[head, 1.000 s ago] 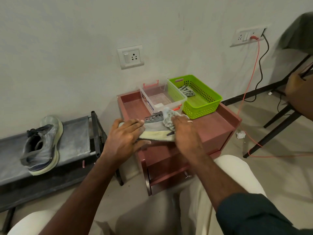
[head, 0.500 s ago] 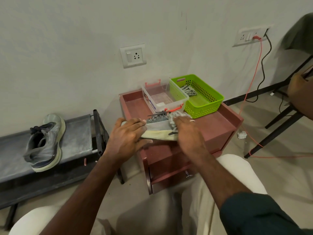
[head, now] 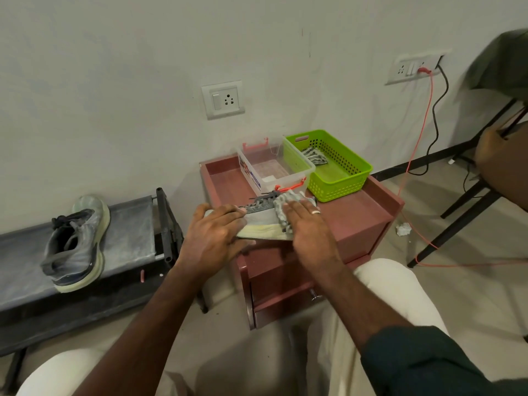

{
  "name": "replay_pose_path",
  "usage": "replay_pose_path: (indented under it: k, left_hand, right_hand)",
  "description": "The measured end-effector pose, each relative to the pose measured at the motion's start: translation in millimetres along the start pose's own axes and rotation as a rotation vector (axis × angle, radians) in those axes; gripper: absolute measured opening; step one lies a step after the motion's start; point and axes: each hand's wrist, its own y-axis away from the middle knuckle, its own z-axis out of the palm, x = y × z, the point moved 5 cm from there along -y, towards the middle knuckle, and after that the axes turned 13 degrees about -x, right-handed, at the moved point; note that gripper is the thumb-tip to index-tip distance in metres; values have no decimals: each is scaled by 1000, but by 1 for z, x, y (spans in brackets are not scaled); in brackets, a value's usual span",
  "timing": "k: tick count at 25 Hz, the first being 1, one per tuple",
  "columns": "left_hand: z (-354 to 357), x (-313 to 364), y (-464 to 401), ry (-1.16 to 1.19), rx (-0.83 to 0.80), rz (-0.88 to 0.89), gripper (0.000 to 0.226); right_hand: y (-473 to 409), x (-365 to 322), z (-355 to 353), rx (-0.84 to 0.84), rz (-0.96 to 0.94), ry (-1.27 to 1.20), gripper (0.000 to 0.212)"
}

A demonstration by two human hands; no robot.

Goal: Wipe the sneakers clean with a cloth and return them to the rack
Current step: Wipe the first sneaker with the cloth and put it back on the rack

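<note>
Centre frame: maroon cabinet [head: 354, 212] with raised rim and drawer fronts below, against pale plaster wall [head: 114, 67]. On its front edge, grey sneaker [head: 261, 217] on its side, cream sole toward camera. Left hand [head: 215, 238] clamped over sneaker's left end, fingers curled round it. Right hand [head: 307, 224] flat, fingers straight and together, pressing patterned cloth [head: 281, 208] onto sneaker's right part; ring on one finger. Behind, on same top: clear plastic tub [head: 274, 170] with red clips, just beside green basket [head: 328, 164] holding another patterned cloth. Left of frame: low black rack [head: 128, 224] with grey fabric shelf, second sneaker [head: 75, 244] on it, tilted. On wall: switch socket [head: 223, 100] upper centre, second socket plate [head: 414, 68] upper right, orange cable [head: 414, 155] and black cable running down to pale tiled floor [head: 471, 281]. Right edge: black chair legs [head: 463, 221], dark fabric draped above.
</note>
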Motion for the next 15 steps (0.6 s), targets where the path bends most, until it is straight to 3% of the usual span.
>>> replay_pose_path:
  k: [1,3,5,7,8,10,15]
  left_hand:
    - [0,0,0,9,7,-3,51]
    - [-1,0,2,29,14,0,51]
    - [2,-8,5,102,33,5,51]
    - [3,-23,9,234,77,-27,52]
    - [3,-30,12,302,103,-56,52]
    - [1,-43,12,419,144,-121,53]
    - [25,-39,-8,593,42,-63,56]
  right_hand:
    - [-2,15,0,-27,82,30,66]
    - [1,43,1,-13,301,-166,57]
    - [18,65,0,116,687,-584,35]
    - [31,63,4,175,976,-1213,22]
    - [30,55,7,172,959,-1496,22]
    - [24,41,-2,133,835,-1780,28]
    - [24,60,-51,360,465,-1829,28]
